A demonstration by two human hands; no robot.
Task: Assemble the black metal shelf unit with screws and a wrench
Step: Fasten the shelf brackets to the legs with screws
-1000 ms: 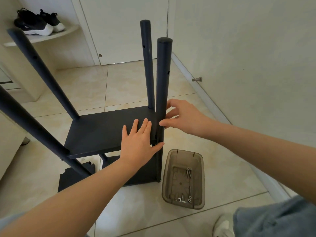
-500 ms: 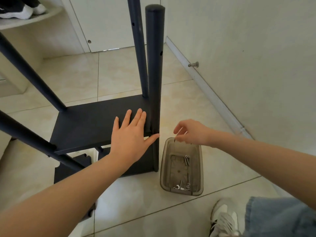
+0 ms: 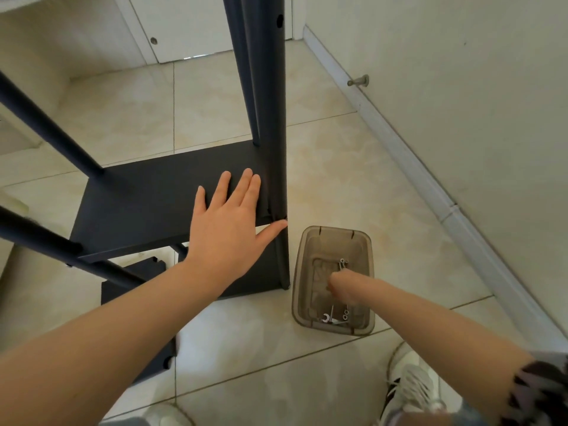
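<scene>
The black metal shelf unit stands on the tiled floor, with a flat shelf panel [image 3: 147, 195] between upright black posts. My left hand [image 3: 227, 229] lies flat and spread on the panel's near right corner, its thumb touching the nearest post [image 3: 273, 118]. My right hand [image 3: 344, 285] reaches down into a smoky transparent plastic tray [image 3: 359, 244] on the floor right of that post. Its fingers are curled among the silver screws [image 3: 342, 264]; whether they hold one is hidden. A small silver wrench [image 3: 325, 318] lies at the tray's near end.
More black shelf panels [image 3: 144, 272] lie flat on the floor under the unit. A white wall with a baseboard and a metal door stop [image 3: 358, 81] runs along the right. My shoes [image 3: 412, 385] show at the bottom edge. Cabinet doors stand at the back.
My right hand left the nearest post and went down into the tray. The left hand stayed on the panel. The view tilted downward and closer.
</scene>
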